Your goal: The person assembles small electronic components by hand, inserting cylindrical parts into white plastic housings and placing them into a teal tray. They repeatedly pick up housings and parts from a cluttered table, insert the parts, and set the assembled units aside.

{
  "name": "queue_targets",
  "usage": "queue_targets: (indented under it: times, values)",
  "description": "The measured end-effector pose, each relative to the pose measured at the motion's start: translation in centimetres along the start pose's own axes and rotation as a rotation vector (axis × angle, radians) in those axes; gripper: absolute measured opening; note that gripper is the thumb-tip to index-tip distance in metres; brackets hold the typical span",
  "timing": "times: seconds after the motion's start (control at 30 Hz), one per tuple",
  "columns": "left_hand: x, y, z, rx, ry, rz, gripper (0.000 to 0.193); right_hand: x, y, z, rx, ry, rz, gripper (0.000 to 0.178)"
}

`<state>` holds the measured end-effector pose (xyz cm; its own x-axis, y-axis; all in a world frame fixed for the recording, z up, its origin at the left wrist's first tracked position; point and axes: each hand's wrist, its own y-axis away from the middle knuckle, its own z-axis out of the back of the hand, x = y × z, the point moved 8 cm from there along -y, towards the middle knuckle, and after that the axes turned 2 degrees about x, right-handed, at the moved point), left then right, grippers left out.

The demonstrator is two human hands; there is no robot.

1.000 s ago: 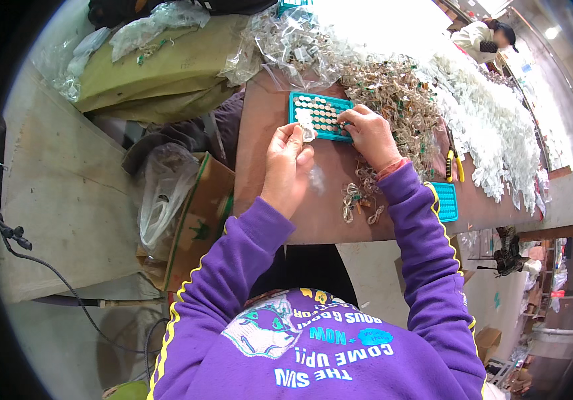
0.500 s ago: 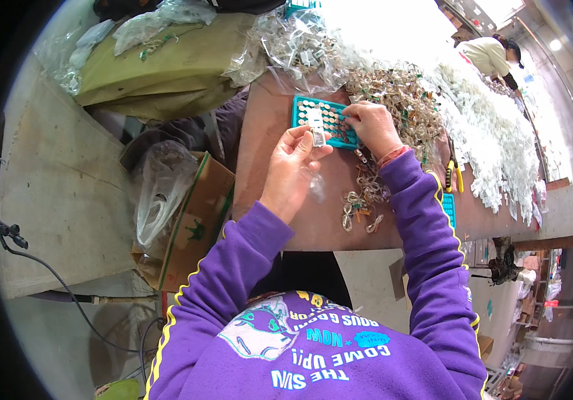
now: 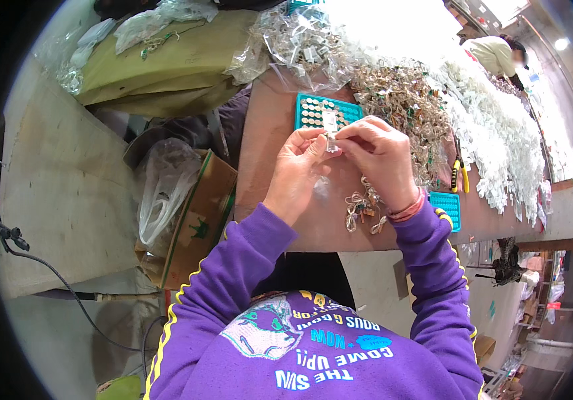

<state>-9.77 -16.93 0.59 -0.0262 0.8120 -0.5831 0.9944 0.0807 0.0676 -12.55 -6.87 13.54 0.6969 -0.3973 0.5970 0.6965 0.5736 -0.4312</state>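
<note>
In the head view, working from afar, I see the left hand (image 3: pixel 294 172) pinched on a small clear piece (image 3: pixel 330 121), which juts out past the thumb and fingertips. The right hand (image 3: pixel 385 159) meets it from the right, fingertips drawn together at the piece's edge (what sits between them, I can't tell from here). Just beyond both hands is a teal tray (image 3: pixel 352 113) with round discs (image 3: pixel 311 107); left of the right wrist, coiled cords (image 3: pixel 352 215); farther right of that hand, yellow-handled pliers (image 3: pixel 460 177).
</note>
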Motion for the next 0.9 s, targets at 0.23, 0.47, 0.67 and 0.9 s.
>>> queue_targets:
  times: [0.23, 0.47, 0.67, 0.9]
  values:
    - [-0.4, 0.3, -0.4, 0.011, -0.04, -0.022, 0.016, 1.6, 0.4, -1.0, -0.008, 0.243, 0.144, 0.013]
    - [0.0, 0.5, -0.5, 0.027, -0.01, 0.078, 0.02, 2.3, 0.5, 0.4, -0.013, 0.178, 0.152, 0.02]
    - [0.2, 0.5, -0.6, 0.035, 0.003, 0.08, 0.021, 0.9, -0.4, 0.4, -0.038, -0.005, 0.019, 0.01]
    - [0.6, 0.3, 0.1, -0.039, 0.15, 0.105, 0.018, 2.9, 2.1, -0.9, -0.166, 0.303, 0.376, 0.035]
